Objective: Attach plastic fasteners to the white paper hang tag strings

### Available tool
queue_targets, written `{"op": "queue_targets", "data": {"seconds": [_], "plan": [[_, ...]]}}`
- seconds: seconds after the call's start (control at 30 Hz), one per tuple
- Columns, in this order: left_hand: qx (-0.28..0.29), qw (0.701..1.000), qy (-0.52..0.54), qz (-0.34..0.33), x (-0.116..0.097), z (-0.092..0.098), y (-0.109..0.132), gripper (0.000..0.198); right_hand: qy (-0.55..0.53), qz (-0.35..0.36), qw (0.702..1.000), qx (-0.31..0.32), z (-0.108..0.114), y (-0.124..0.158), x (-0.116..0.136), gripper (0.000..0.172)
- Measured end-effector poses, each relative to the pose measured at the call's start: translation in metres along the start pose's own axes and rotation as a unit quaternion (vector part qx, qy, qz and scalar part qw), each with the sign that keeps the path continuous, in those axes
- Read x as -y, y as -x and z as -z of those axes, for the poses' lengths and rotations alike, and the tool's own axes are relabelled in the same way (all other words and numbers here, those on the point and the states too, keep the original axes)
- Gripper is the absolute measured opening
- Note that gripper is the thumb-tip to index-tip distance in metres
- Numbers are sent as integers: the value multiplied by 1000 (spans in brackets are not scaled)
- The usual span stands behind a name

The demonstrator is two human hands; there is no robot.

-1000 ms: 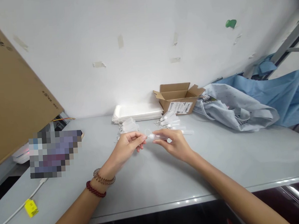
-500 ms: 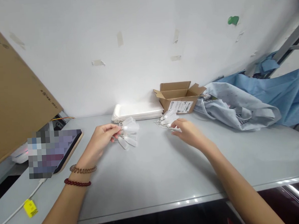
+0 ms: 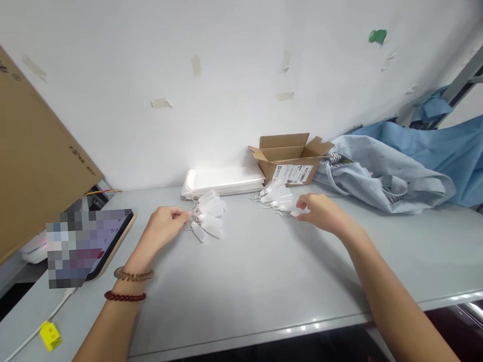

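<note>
Two bunches of translucent white tags with thin looped strings lie fanned out on the grey table. My left hand (image 3: 169, 225) is closed in a pinch at the string end of the left bunch of tags (image 3: 209, 212). Those tags spread to the right of my fingertips. At the right bunch of tags (image 3: 277, 195), my right hand (image 3: 322, 212) has thumb and forefinger around the free end of the nearest tag. The other fingers are curled behind, partly hidden.
Behind the bunches lies a stack of flat white sheets or sleeves (image 3: 225, 181). An open cardboard box (image 3: 293, 170) stands beside it, with a light blue cloth bag (image 3: 387, 176) to the right. A phone (image 3: 111, 247) with a cable and a large carton (image 3: 24, 138) are at left.
My right hand has shifted right along the right bunch, uncovering more tags. My left hand has drawn slightly left, and the left tags now lie on the table.
</note>
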State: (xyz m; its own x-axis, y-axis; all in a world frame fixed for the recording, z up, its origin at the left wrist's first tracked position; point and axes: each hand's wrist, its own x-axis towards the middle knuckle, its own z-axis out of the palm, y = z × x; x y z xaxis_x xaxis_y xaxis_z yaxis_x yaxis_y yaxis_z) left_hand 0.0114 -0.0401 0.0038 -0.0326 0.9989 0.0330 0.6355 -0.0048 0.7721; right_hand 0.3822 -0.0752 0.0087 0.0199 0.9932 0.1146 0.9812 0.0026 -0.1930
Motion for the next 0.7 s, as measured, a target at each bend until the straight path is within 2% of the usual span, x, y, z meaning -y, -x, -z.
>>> {"op": "queue_targets", "data": {"seconds": [0.2,0.33,0.4,0.47,0.57,0.7], "plan": [[-66,997,-5,-39,-10,-3,7,21,36,-7,999,31,-4,-2,-2,16],[-99,991,21,-92,-19,-16,15,19,16,3,999,29,-4,0,2,15],[-98,987,41,-122,-24,-25,21,19,-19,33,999,12,-1,2,8,14],[-73,984,71,-144,-28,-36,28,20,-78,78,994,-5,3,5,18,13],[-4,980,118,-159,-34,-49,38,23,-192,135,972,-6,9,12,39,15],[92,967,157,-179,-39,-60,48,39,-309,172,934,50,8,23,70,21]]}}
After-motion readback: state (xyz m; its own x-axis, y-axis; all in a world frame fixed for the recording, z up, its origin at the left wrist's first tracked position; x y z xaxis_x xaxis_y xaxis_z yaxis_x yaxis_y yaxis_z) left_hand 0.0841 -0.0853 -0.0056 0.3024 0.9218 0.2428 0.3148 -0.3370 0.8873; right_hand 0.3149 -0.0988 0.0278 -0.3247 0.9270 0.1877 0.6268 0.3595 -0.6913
